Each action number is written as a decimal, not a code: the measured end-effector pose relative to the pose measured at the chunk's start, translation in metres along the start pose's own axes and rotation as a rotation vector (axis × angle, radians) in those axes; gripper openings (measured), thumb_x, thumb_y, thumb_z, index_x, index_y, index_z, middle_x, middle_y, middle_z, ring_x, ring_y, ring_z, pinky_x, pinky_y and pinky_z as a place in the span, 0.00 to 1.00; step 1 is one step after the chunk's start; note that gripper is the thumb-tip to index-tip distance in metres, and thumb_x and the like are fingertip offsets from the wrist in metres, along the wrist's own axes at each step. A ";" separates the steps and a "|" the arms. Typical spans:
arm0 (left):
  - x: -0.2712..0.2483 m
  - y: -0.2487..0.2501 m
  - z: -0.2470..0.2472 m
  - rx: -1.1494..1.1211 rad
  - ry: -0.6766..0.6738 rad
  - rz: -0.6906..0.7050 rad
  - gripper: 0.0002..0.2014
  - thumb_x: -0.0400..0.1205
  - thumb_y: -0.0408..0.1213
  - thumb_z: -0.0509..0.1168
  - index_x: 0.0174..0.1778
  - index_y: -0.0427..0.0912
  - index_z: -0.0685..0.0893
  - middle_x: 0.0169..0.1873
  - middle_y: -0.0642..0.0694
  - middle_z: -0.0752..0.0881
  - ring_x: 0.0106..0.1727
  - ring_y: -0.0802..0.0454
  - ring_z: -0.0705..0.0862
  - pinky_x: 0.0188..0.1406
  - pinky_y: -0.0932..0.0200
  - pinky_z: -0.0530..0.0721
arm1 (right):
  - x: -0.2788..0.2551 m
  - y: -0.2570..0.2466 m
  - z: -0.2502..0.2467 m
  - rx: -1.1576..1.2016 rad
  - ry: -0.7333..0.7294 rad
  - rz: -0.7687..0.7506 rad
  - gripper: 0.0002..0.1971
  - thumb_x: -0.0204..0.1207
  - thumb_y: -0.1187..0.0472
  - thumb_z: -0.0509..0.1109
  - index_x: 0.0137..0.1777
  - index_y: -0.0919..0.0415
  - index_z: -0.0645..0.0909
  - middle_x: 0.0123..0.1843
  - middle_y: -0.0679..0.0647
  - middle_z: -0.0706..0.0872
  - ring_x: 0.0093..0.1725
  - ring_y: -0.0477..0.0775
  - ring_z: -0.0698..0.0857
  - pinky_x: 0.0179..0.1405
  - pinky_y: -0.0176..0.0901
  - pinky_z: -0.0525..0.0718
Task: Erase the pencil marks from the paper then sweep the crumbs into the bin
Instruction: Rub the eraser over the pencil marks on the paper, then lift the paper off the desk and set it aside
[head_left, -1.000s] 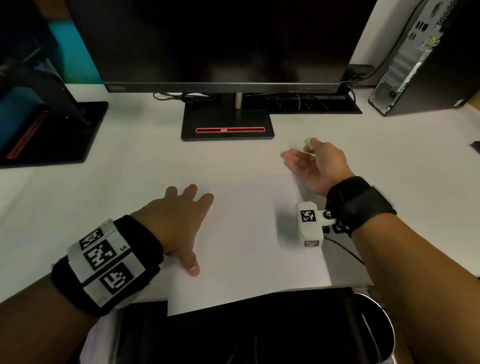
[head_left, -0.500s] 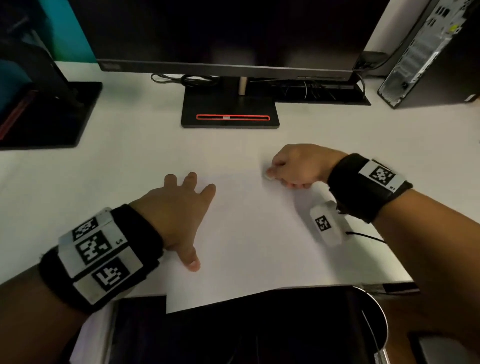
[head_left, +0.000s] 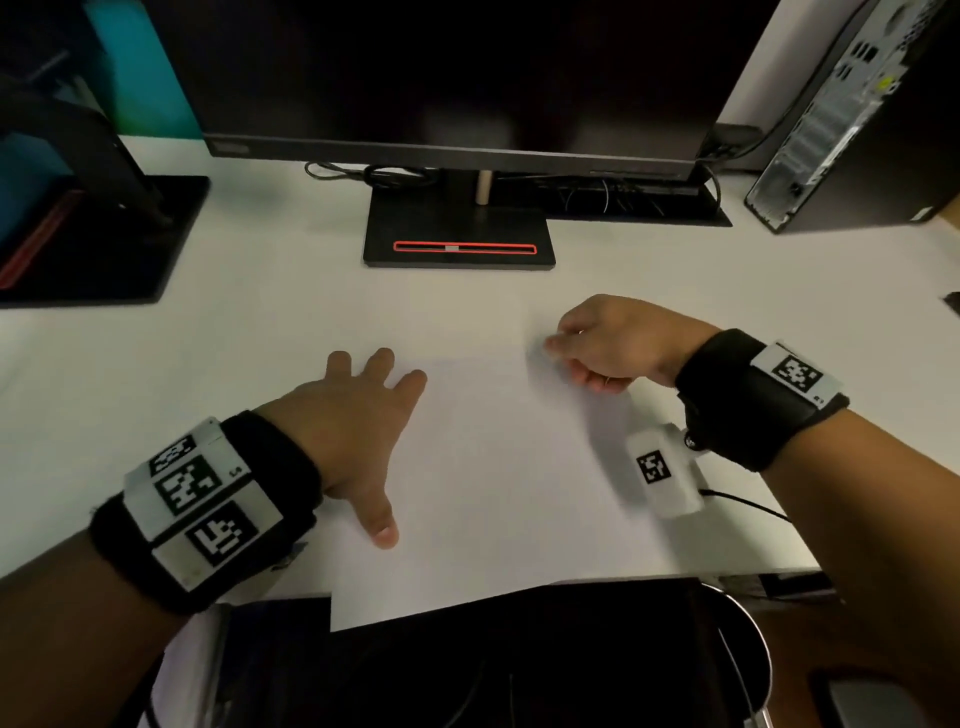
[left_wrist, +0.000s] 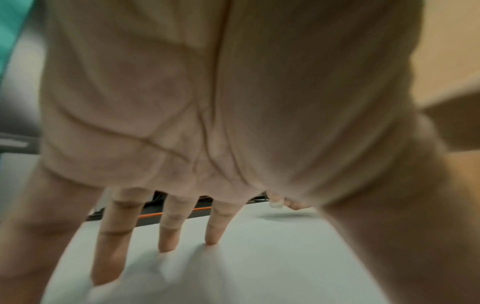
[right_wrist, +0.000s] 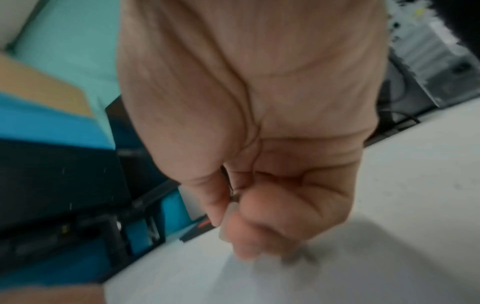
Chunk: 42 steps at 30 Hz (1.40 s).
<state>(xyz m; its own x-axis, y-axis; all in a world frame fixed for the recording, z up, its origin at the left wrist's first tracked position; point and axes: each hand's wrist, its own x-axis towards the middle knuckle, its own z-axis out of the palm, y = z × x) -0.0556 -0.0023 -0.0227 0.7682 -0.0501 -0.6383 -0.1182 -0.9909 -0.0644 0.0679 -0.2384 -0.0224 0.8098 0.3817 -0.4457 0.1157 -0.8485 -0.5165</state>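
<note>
Right hand (head_left: 608, 340) shifted slightly right, grip pinching eraser (left_wrist: 276, 204), left hand (head_left: 358, 415) flat on paper (head_left: 493, 493)

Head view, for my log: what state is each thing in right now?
paper: flat on desk, near corner overhanging the edge
left hand: fingers spread, pressing the paper
right hand: pinching eraser at the far edge
eraser: held
monitor: dark
</note>
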 end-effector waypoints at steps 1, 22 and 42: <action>0.000 -0.005 -0.001 -0.038 0.006 0.010 0.70 0.52 0.61 0.86 0.84 0.51 0.50 0.80 0.49 0.53 0.77 0.39 0.57 0.65 0.40 0.81 | -0.005 0.002 0.002 0.130 -0.021 0.017 0.17 0.87 0.53 0.65 0.38 0.61 0.82 0.34 0.57 0.88 0.29 0.54 0.83 0.27 0.41 0.83; 0.010 0.007 -0.023 -0.138 0.102 -0.099 0.47 0.68 0.56 0.81 0.78 0.51 0.62 0.65 0.46 0.66 0.70 0.40 0.67 0.63 0.41 0.80 | -0.013 0.046 0.011 1.447 -0.187 0.214 0.21 0.91 0.53 0.58 0.49 0.69 0.83 0.66 0.74 0.87 0.64 0.71 0.90 0.66 0.61 0.87; -0.048 -0.038 -0.087 -0.525 0.571 0.143 0.16 0.77 0.43 0.77 0.54 0.66 0.82 0.51 0.64 0.84 0.52 0.59 0.84 0.51 0.57 0.83 | -0.061 0.056 -0.018 0.751 0.421 -0.337 0.09 0.78 0.50 0.77 0.45 0.56 0.92 0.74 0.42 0.81 0.78 0.36 0.73 0.76 0.47 0.67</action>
<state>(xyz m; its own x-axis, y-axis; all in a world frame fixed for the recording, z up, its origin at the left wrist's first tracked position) -0.0329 0.0269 0.0770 0.9890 -0.0971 -0.1115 -0.0369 -0.8924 0.4496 0.0352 -0.3162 -0.0110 0.9604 0.2757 0.0406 0.0986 -0.1998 -0.9749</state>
